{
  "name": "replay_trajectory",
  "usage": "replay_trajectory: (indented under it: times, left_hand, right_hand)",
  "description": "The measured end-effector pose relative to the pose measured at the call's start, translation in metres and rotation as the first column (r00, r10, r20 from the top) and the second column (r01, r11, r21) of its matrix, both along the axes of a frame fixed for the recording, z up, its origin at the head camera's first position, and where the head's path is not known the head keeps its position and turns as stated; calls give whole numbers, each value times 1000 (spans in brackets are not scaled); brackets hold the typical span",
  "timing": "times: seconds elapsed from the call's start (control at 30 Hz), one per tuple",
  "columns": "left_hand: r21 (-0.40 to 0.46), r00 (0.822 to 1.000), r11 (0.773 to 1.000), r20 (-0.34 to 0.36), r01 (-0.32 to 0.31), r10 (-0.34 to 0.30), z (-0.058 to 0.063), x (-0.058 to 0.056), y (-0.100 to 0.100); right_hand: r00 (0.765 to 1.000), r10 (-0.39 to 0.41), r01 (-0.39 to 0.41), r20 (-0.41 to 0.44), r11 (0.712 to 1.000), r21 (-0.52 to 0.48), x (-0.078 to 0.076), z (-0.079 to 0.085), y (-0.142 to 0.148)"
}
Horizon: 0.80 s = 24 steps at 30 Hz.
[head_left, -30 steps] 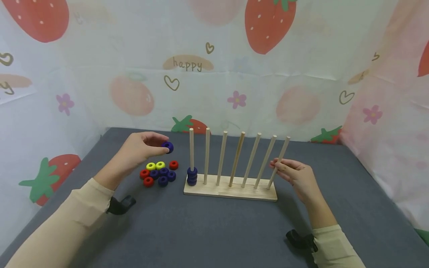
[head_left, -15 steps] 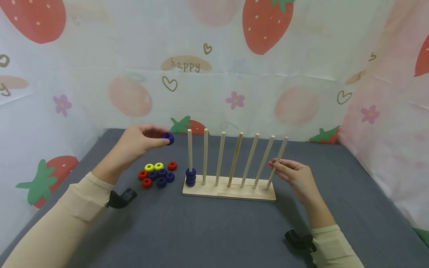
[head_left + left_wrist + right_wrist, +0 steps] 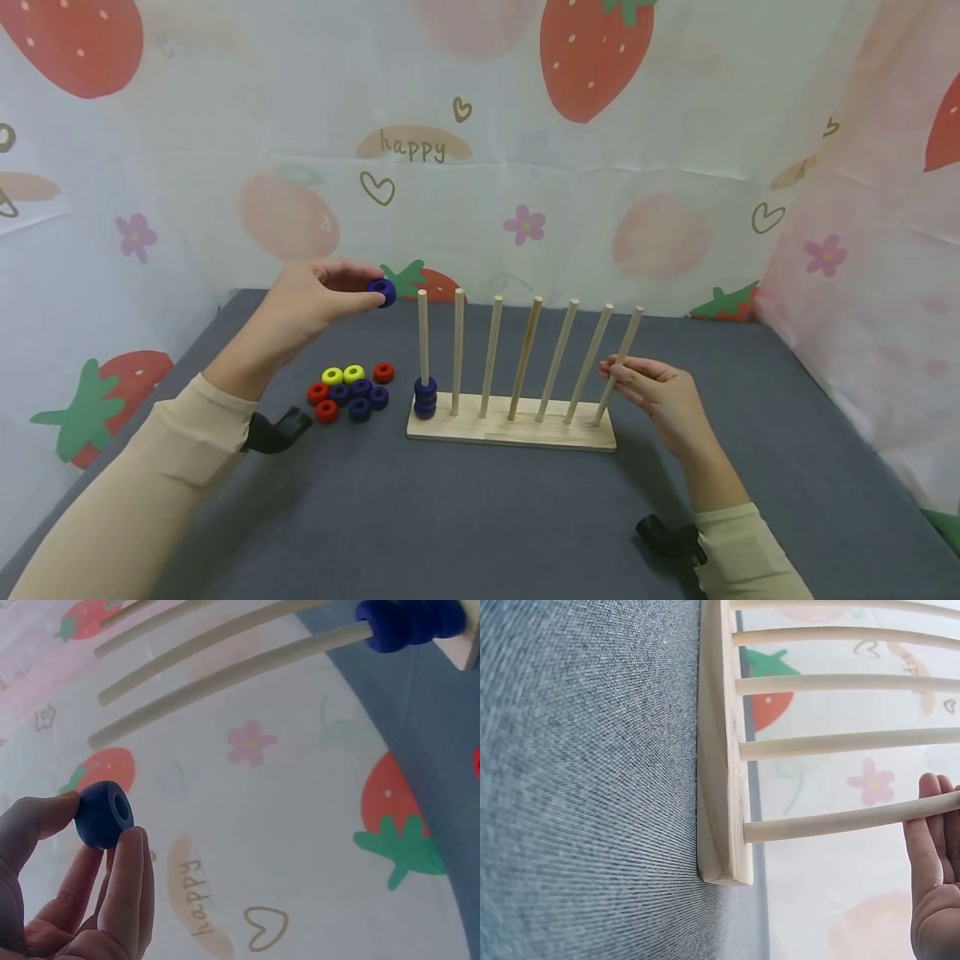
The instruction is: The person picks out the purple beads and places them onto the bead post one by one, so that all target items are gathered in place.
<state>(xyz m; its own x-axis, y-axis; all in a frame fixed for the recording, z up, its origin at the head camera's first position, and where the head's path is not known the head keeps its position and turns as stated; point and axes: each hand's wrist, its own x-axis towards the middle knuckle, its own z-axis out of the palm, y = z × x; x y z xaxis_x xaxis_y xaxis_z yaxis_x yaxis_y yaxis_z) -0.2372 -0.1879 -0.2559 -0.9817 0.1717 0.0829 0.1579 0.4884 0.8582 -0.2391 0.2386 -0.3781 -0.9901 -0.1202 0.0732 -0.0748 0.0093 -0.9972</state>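
A wooden rack [image 3: 510,431] with several upright pegs stands mid-table. Three blue rings [image 3: 425,398] are stacked low on its leftmost peg [image 3: 423,333]. My left hand [image 3: 371,286] pinches another blue ring [image 3: 382,292] in the air, just left of that peg's top. The left wrist view shows this ring [image 3: 103,814] between thumb and fingertips [image 3: 127,862], its hole facing the pegs. My right hand [image 3: 617,375] holds the rightmost peg [image 3: 625,346] at mid-height. In the right wrist view its fingers [image 3: 930,840] lie against that peg [image 3: 832,823].
Loose yellow, red and blue rings [image 3: 348,390] lie in a cluster on the grey cloth left of the rack. Strawberry-print fabric walls [image 3: 480,167] close in the back and both sides. Dark wrist-camera mounts [image 3: 273,433] sit under both sleeves.
My left hand has lifted the blue ring up and slightly right, from beside the leftmost peg's middle to about its top. The right hand has stayed on the rightmost peg.
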Motion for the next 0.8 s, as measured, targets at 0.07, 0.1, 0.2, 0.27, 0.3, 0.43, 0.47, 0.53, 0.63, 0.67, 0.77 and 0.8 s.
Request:
replay_trajectory:
  times: [0.07, 0.1, 0.2, 0.27, 0.3, 0.43, 0.47, 0.53, 0.63, 0.67, 0.77, 0.8]
  left_hand:
    - [6, 1000, 1000, -5, -1, 1, 3, 0, 2]
    - [9, 1000, 1000, -6, -1, 2, 4, 0, 3]
    - [12, 1000, 1000, -8, -4, 5, 7, 0, 6]
    - [14, 1000, 1000, -9, -2, 2, 10, 0, 8]
    - [15, 1000, 1000, -11, 0, 0, 11, 0, 9]
    - [22, 1000, 1000, -19, 7, -7, 14, 0, 13]
    - [28, 1000, 1000, -24, 8, -7, 15, 0, 14]
    - [38, 1000, 999, -31, 5, -4, 16, 0, 17]
    - [62, 999, 998, -44, 2, 0, 17, 0, 20]
    - [70, 999, 998, -48, 4, -1, 17, -1, 22]
    - [87, 998, 996, -54, 15, -10, 17, -2, 24]
    - [85, 998, 996, -56, 19, -14, 16, -3, 25]
  right_hand:
    - [1000, 1, -1, -3, 1000, 6, 0, 0, 0]
    - [1000, 0, 0, -5, 1000, 9, 0, 0, 0]
    - [1000, -2, 2, -5, 1000, 6, 0, 0, 0]
    - [1000, -3, 3, -4, 1000, 5, 0, 0, 0]
    - [1000, -3, 3, -3, 1000, 4, 0, 0, 0]
    - [1000, -3, 3, 0, 1000, 2, 0, 0, -1]
    - [1000, -3, 3, 0, 1000, 2, 0, 0, -1]
    - [1000, -4, 4, 2, 1000, -6, 1, 1, -1]
    - [1000, -3, 3, -1, 1000, -10, 1, 1, -1]
    - [1000, -3, 3, -1, 1000, -11, 1, 1, -1]
    - [1000, -1, 1, -1, 1000, -15, 1, 1, -1]
    - [1000, -1, 1, 0, 1000, -16, 1, 1, -1]
